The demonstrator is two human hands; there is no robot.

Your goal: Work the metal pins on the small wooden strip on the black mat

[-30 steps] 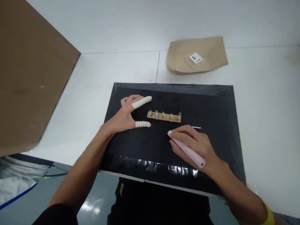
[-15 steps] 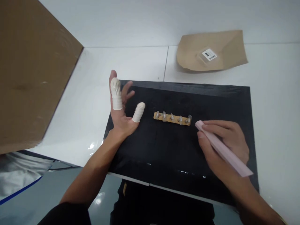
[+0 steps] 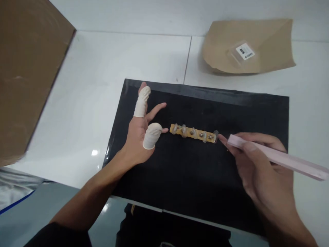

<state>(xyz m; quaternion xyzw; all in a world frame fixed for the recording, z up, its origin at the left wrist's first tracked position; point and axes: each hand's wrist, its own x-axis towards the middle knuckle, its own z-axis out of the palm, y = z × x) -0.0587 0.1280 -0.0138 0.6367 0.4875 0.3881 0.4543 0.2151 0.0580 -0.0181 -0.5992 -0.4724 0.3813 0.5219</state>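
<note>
Pink tool [image 3: 277,157] in right hand [image 3: 262,171]; left hand [image 3: 140,137] beside strip [image 3: 194,132].

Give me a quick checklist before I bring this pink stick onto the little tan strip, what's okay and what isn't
1. Tan strip lying flat on the black mat: ok.
2. Left hand steadying the strip: not ok; the capped thumb sits just off its left end, and contact is unclear.
3. Pink stick gripped in the right hand: ok.
4. Stick tip lined up with the strip: ok; it points at the right end, close to the last clear part.
5. Finger cots on left thumb and index finger: ok.
6. Parts on the strip seated properly: cannot tell, too small.
7. Brown paper tray out of the way: ok, it lies beyond the mat.
</note>
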